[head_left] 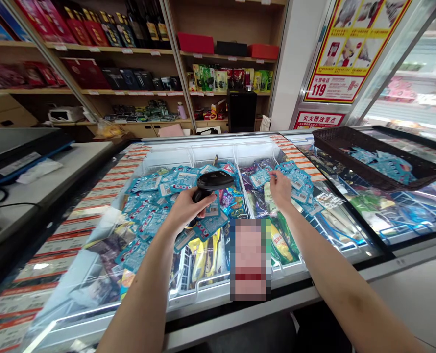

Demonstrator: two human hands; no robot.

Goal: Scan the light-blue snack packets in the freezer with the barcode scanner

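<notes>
My left hand (188, 206) is closed round the handle of a black barcode scanner (214, 182), held over the open chest freezer (174, 147). Below it lie several light-blue ice-cream packets (155, 206) piled in the left compartment. My right hand (280, 190) reaches into the right compartment, past a white wire divider (245, 196). Its fingers pinch the edge of a blue packet (262, 177) on top of that pile. Purple, green and yellow packets lie around both hands.
A black mesh basket (379, 179) with blue packets sits on the freezer's closed glass lid at right. A counter with a dark device (19, 152) stands at left. Wooden shelves (130, 93) of boxed goods fill the back wall. A glass-door fridge (416, 88) is at far right.
</notes>
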